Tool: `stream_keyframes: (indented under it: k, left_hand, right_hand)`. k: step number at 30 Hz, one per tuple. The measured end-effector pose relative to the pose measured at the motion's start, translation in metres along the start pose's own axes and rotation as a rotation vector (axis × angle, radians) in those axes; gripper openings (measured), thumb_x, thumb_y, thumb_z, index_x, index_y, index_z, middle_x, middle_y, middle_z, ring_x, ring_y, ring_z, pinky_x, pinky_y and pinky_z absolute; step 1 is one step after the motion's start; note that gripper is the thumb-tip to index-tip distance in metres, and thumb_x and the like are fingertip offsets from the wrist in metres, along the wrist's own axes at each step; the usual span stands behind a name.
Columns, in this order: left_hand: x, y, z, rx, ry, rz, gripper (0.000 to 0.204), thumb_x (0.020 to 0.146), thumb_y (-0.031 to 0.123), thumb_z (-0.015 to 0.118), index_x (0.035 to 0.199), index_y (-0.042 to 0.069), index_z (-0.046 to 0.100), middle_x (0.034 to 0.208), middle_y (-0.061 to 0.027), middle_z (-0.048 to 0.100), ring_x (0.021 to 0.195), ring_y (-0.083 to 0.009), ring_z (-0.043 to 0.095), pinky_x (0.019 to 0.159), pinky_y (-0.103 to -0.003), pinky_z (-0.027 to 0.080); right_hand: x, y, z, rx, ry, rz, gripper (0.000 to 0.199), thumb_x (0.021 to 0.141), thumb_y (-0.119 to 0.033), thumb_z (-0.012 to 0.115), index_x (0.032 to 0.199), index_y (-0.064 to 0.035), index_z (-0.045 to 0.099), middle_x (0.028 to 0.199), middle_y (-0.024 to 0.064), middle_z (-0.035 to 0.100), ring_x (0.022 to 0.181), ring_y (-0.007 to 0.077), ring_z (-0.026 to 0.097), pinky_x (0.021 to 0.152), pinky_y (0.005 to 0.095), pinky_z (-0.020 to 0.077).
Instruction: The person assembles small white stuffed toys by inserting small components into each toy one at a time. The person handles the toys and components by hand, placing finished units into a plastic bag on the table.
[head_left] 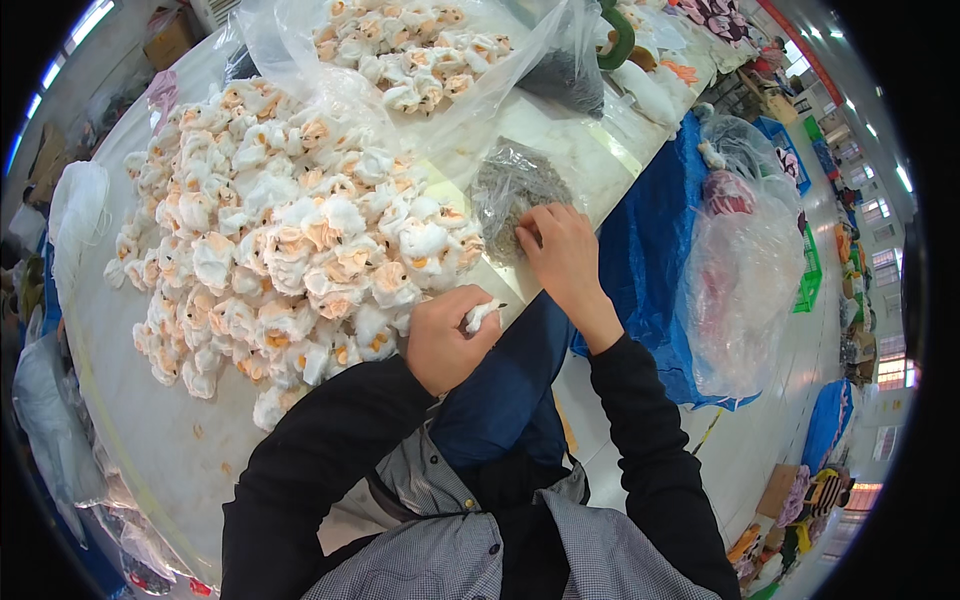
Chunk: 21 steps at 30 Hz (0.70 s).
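Observation:
My left hand (pixel 450 338), at the near edge of the table, is closed around a small white fluffy plush piece (pixel 482 316) with a dark tip poking out. To its right, my right hand (pixel 562 262) has its fingers curled together at the mouth of a clear plastic bag (pixel 520 190) of small grey-brown bits; what they pinch, if anything, is too small to make out. A big heap of white and peach plush pieces (pixel 290 235) with orange parts and small dark spots lies left of my hands, touching close to the left one.
A second batch of plush pieces (pixel 410 50) lies on clear film farther back. Beside it are a dark-filled bag (pixel 565 80) and a green curved piece (pixel 617 40). Right of the table stand a blue tarp sack (pixel 640 230) and a large clear bag (pixel 745 280) with pinkish contents.

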<state>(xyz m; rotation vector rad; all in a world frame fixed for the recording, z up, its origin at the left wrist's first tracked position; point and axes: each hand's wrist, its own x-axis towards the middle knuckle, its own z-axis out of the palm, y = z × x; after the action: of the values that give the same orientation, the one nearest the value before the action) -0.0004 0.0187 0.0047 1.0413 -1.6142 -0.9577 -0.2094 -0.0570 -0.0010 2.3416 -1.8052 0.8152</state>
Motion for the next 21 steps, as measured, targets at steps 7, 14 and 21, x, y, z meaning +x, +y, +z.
stream_keyframes:
  k: [7, 14, 21]
  left_hand:
    - [0.000, 0.006, -0.006, 0.015, -0.072, -0.086, 0.014, 0.089, 0.011, 0.071, 0.097, 0.000, 0.070, 0.080, -0.0137, 0.068, 0.059, -0.0212, 0.064, 0.058, -0.034, 0.051]
    - [-0.027, 0.011, -0.003, -0.194, -0.234, -0.409, 0.016, 0.092, 0.015, 0.070, 0.096, 0.000, 0.070, 0.074, -0.0140, 0.068, 0.062, -0.0184, 0.065, 0.061, -0.034, 0.052]
    - [-0.010, 0.000, -0.012, 0.022, -0.134, -0.197, 0.014, 0.091, 0.012, 0.070, 0.096, -0.001, 0.070, 0.074, -0.0170, 0.067, 0.059, -0.0232, 0.064, 0.059, -0.036, 0.050]
  right_hand:
    - [-0.001, 0.009, -0.015, 0.004, -0.086, -0.001, 0.008, 0.087, -0.013, 0.076, 0.093, -0.0088, 0.073, 0.086, 0.0060, 0.069, 0.091, 0.0299, 0.066, 0.083, 0.0439, 0.0486]
    - [0.000, 0.006, -0.012, -0.009, -0.077, 0.006, 0.008, 0.087, -0.014, 0.074, 0.092, -0.0089, 0.070, 0.087, 0.0072, 0.069, 0.091, 0.0309, 0.066, 0.083, 0.0440, 0.0478]
    - [0.002, 0.010, -0.016, 0.050, -0.159, 0.008, 0.008, 0.086, -0.013, 0.072, 0.091, -0.0081, 0.068, 0.089, 0.0098, 0.069, 0.092, 0.0334, 0.065, 0.084, 0.0462, 0.0466]
